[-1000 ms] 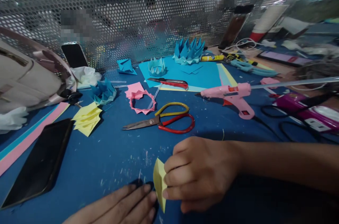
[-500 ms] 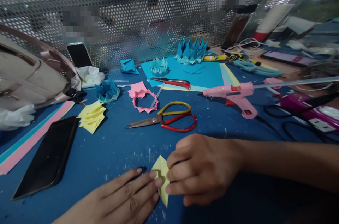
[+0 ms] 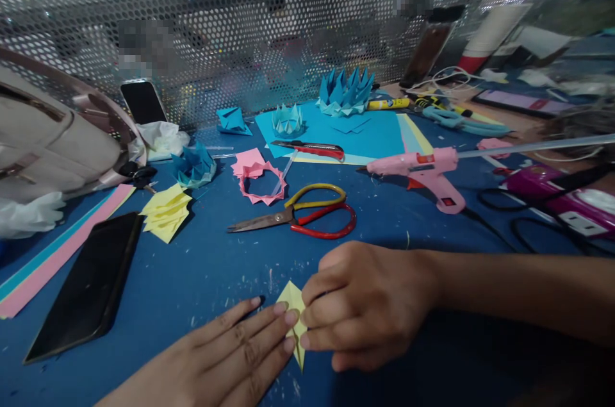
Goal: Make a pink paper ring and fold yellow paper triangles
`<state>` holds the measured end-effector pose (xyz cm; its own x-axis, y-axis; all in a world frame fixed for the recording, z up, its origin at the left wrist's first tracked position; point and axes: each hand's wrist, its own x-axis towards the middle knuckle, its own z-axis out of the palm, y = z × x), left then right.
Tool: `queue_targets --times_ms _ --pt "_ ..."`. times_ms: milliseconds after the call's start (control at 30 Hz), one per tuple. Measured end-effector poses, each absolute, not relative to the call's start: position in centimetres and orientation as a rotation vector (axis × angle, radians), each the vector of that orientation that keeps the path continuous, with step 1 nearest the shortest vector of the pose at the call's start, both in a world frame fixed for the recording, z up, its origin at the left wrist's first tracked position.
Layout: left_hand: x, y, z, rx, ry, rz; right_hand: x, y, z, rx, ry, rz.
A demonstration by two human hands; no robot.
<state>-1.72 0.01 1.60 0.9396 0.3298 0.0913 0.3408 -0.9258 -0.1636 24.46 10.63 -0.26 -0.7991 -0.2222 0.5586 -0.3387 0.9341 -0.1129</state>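
Note:
A folded piece of yellow paper (image 3: 291,295), pointed at both ends, lies on the blue tabletop between my hands. My left hand (image 3: 225,356) stretches out flat from the lower left, its fingertips pressing on the paper's left half. From the right comes my right hand (image 3: 369,307), fingers curled together, with the tips on the paper's right edge; its thumb is mostly hidden. Just beyond the hands lie scissors (image 3: 293,218) with one yellow and one red handle. A stack of folded yellow papers (image 3: 166,211) sits farther left.
A pink glue gun (image 3: 423,170) lies at right near a purple power strip (image 3: 562,199). Behind the scissors are a pink paper ring (image 3: 262,182), a red utility knife (image 3: 310,149) and blue paper sheets (image 3: 375,141). A dark phone (image 3: 89,285) and paper strips (image 3: 67,247) are at left.
My left fingertips have slid slightly up and to the right over the yellow paper, covering more of it. My right hand stays almost in place.

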Motion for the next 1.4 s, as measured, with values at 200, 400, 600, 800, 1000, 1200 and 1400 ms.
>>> queue_targets --times_ms 200,400,600,800,1000,1200,1400 --pt "-1.7 0.3 1.5 -2.952 -0.506 -0.058 24.5 10.6 -0.3 0.396 -2.516 0.252" --pt "-1.7 0.6 1.4 -2.944 -0.481 -0.071 24.5 10.6 -0.4 0.393 -2.512 0.250" --pt "-1.9 0.1 1.2 -2.860 -0.618 -0.223 24.6 10.6 -0.4 0.380 -2.551 0.234" --pt "-2.0 0.3 1.4 -2.850 -0.577 -0.219 24.5 10.5 -0.4 0.383 -2.548 0.251" --pt "-2.1 0.4 1.7 -2.872 -0.512 -0.119 24.5 10.5 -0.4 0.382 -2.545 0.270" --pt "-2.0 0.2 1.4 -2.806 -0.474 -0.017 24.6 10.4 -0.5 0.373 -2.558 0.257" --pt "-1.6 -0.8 0.2 -2.776 -0.654 -0.084 24.5 10.6 -0.4 0.387 -2.542 0.281"
